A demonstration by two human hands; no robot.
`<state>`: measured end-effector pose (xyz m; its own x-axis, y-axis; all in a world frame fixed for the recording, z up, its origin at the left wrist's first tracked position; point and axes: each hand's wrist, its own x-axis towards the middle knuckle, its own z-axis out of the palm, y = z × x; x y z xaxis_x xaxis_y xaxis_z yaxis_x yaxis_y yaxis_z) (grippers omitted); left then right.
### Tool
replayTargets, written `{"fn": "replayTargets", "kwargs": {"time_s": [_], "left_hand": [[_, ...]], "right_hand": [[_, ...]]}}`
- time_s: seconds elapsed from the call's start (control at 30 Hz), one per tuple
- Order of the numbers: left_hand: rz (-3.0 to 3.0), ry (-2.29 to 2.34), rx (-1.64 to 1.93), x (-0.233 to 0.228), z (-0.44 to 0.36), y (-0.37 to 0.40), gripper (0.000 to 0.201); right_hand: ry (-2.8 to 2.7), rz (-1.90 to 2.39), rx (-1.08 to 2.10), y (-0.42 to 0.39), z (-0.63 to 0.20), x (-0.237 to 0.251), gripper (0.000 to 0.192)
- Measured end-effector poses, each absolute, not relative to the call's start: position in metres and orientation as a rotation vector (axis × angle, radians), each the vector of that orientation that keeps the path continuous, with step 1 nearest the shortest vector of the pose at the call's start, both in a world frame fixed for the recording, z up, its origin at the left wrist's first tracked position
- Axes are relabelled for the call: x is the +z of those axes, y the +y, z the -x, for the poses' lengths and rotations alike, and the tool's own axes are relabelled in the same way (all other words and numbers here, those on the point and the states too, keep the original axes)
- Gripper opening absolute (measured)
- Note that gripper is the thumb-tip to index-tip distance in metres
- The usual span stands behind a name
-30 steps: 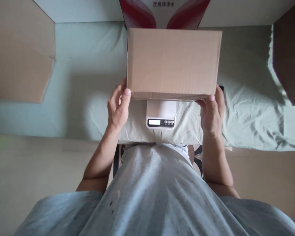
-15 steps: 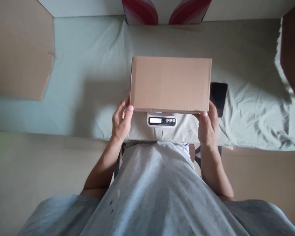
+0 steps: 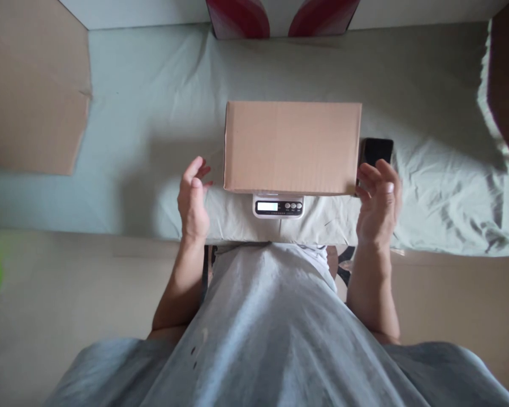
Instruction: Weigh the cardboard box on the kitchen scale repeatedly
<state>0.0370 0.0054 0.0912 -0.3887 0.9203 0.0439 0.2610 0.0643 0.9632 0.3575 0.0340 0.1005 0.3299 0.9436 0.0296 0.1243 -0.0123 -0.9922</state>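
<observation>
Box (image 3: 292, 147) overhangs the small scale (image 3: 279, 206); both hands (image 3: 192, 200) (image 3: 378, 200) open, empty, apart—it may tip off.

You are at a makeshift packing station in what looks like a home: the work surface is draped in a wrinkled pale green sheet (image 3: 428, 169), a small digital scale (image 3: 279, 206) sits on it under a plain cardboard box (image 3: 292, 147), and loose cardboard flaps (image 3: 29, 90) and a printed drinking-water carton (image 3: 282, 17) crowd the edges
</observation>
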Motion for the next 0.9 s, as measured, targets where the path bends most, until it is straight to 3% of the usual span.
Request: {"fn": "replayTargets", "kwargs": {"time_s": [0.9], "left_hand": [[-1.093,1.698,1.345,0.1,-0.028,0.006,0.053]], "right_hand": [[-1.054,1.428,0.893,0.033,-0.355,0.105,0.047]]}}
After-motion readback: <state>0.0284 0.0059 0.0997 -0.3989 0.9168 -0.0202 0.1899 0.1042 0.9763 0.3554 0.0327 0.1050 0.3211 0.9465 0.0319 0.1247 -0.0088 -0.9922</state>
